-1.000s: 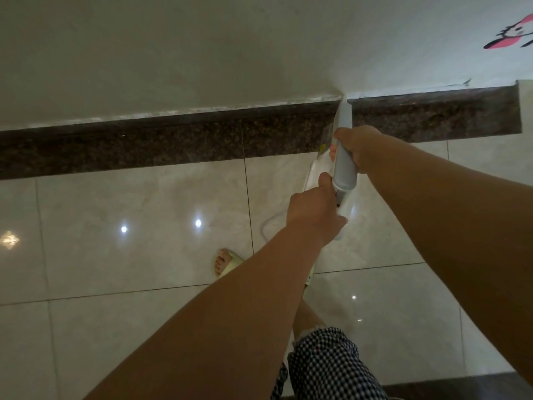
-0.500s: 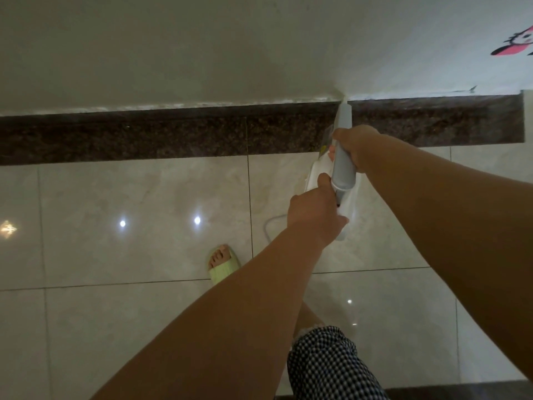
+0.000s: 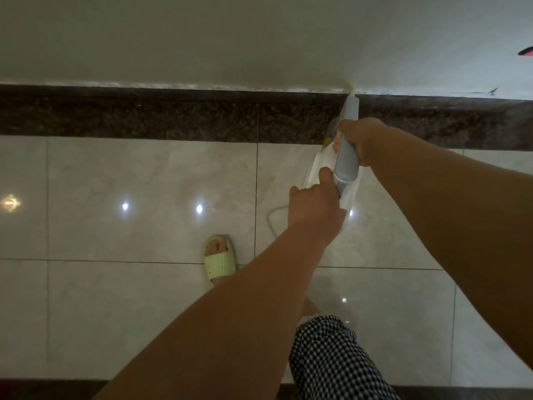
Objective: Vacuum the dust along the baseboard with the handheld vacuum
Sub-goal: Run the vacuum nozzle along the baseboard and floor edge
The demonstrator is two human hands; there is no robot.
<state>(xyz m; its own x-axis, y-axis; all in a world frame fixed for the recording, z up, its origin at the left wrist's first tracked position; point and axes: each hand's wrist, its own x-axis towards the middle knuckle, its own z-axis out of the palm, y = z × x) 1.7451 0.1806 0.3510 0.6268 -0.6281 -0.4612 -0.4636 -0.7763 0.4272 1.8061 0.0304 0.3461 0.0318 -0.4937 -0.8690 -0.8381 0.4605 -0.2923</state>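
A white and grey handheld vacuum points away from me, its narrow nozzle tip touching the top edge of the dark speckled stone baseboard where it meets the white wall. My right hand wraps the front part of the grey body. My left hand grips the rear handle end, hiding it. A white cord loops out from under my left hand over the floor.
Glossy beige floor tiles reflect ceiling lights. My foot in a pale green slipper stands left of my arms. My knee in checked fabric is at the bottom. A pink sticker shows on the wall at far right.
The view has shifted left along the wall and my slippered foot has stepped further into sight. The nozzle stays on the baseboard's top edge; both hands keep their hold.
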